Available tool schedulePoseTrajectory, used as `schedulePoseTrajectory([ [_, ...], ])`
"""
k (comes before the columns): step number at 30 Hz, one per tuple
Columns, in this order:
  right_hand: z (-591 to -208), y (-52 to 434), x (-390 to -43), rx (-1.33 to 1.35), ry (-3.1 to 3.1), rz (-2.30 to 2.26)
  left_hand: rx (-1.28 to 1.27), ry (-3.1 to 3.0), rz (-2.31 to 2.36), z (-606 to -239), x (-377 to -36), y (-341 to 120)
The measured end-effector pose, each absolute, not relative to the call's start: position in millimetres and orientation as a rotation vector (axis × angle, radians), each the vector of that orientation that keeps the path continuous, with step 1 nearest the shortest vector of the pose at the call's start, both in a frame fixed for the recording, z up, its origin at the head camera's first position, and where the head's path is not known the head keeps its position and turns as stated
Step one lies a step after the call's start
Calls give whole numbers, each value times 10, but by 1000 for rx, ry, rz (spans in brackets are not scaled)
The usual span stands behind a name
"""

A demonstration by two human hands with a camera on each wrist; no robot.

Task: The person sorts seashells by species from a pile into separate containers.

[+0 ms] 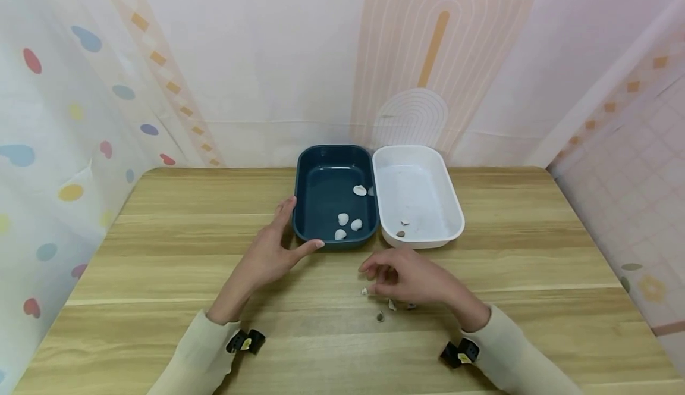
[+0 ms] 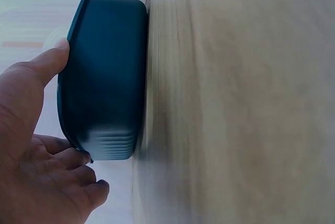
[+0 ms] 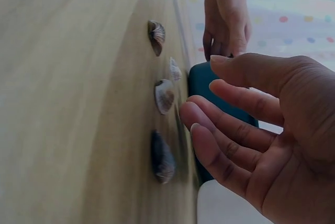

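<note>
My left hand (image 1: pixel 270 255) is spread at the near left corner of a dark teal tray (image 1: pixel 326 201), thumb on the front rim and fingers against the left side. Several white seashells (image 1: pixel 343 219) lie inside that tray. Just in front of a white tray (image 1: pixel 417 193), my right hand (image 1: pixel 409 276) hovers low over the table with loosely bent fingers and nothing between them. Below and beside it are several small seashells, among them a dark one (image 3: pixel 163 158), a brown-and-white one (image 3: pixel 164 96) and a ridged one (image 3: pixel 156 37).
The two trays stand side by side at the table's back edge, against a patterned curtain (image 1: pixel 278 74). A small brown shell (image 1: pixel 400 234) and a pale shell piece (image 1: pixel 405 222) lie in the white tray. Wooden tabletop (image 1: pixel 187 240) extends to both sides.
</note>
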State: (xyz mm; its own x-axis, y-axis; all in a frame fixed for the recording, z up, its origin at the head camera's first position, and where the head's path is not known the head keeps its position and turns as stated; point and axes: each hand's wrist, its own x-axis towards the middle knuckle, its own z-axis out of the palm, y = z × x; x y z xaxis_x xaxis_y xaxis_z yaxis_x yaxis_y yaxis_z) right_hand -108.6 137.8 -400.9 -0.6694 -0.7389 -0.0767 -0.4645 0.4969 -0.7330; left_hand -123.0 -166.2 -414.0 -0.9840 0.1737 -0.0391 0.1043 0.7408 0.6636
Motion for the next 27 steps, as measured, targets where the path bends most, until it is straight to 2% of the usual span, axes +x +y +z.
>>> schedulePoseTrajectory([
  [27, -4139, 1342, -1087, -908, 2369, -990, 234, 2840, 1080, -4157, -1231, -1672],
])
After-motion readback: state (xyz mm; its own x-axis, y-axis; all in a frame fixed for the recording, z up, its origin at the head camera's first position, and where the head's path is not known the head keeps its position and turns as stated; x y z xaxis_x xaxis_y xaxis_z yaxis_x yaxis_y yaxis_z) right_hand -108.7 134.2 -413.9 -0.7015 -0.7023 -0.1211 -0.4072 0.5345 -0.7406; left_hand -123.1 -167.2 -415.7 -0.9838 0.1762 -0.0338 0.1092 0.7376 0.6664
